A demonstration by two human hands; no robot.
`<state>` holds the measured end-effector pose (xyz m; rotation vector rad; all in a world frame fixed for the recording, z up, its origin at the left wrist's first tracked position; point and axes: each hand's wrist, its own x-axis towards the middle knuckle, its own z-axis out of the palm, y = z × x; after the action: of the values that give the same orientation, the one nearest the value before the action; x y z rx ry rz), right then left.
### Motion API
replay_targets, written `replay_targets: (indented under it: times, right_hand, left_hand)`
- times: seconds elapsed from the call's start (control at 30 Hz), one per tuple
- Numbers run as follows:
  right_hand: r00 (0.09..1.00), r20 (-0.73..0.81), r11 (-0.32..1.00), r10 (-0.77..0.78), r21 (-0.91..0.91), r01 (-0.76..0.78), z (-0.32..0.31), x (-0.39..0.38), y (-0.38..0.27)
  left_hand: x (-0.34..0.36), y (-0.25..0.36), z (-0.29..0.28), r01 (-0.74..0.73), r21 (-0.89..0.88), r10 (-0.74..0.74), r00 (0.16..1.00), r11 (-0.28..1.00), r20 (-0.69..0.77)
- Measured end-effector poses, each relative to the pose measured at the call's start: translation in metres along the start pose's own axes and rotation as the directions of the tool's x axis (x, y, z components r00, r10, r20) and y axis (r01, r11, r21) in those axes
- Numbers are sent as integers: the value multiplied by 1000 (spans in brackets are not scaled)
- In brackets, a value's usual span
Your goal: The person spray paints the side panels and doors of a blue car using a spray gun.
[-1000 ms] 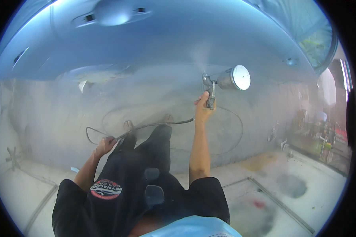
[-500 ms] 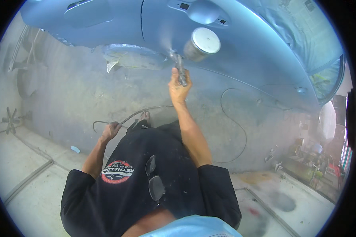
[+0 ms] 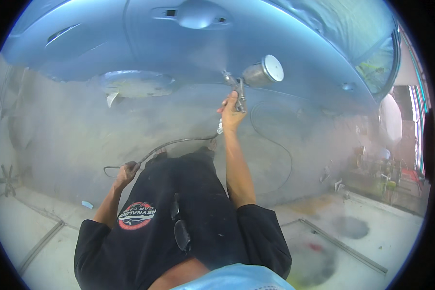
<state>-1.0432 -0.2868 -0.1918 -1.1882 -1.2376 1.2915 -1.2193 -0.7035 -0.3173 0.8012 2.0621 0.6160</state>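
Note:
My right hand (image 3: 232,110) grips a metal spray gun (image 3: 239,89) with a silver cup and white lid (image 3: 274,67) on its right. A pale mist leaves the nozzle toward the light blue car body (image 3: 140,38), just below a door handle (image 3: 201,15). A dark hose (image 3: 176,142) runs from under the gun to my left hand (image 3: 128,170), which is closed around it at the lower left and holds it out beside my leg.
Masked windows (image 3: 338,26) curve at the upper right. A covered wheel (image 3: 135,83) sits low on the car. A fan (image 3: 8,180) stands at the left, cluttered items (image 3: 389,171) at the right. Looped hose (image 3: 290,159) lies on the hazy floor.
The gun rose toward the car body, then came slightly lower and further right, still spraying. My left hand stays on the hose. The view has shifted along with it.

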Motion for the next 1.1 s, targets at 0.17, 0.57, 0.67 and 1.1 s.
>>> replay_targets:
  times: [0.17,0.57,0.67,1.1]
  right_hand:
    - [994,-112,1000,-14,-16,12,-90,55,-10]
    - [946,-320,997,-52,-66,32,-271,195,-24]
    - [929,-365,997,-57,-74,32,-305,226,-35]
    - [659,-732,972,-173,-236,-8,-390,284,-71]
  left_hand:
    - [24,58,16,-5,8,5,999,1000,51]
    - [72,218,55,-91,-2,90,978,996,187]
    - [83,243,71,-129,-38,134,967,991,215]
    - [102,280,87,-99,-88,124,925,991,359]
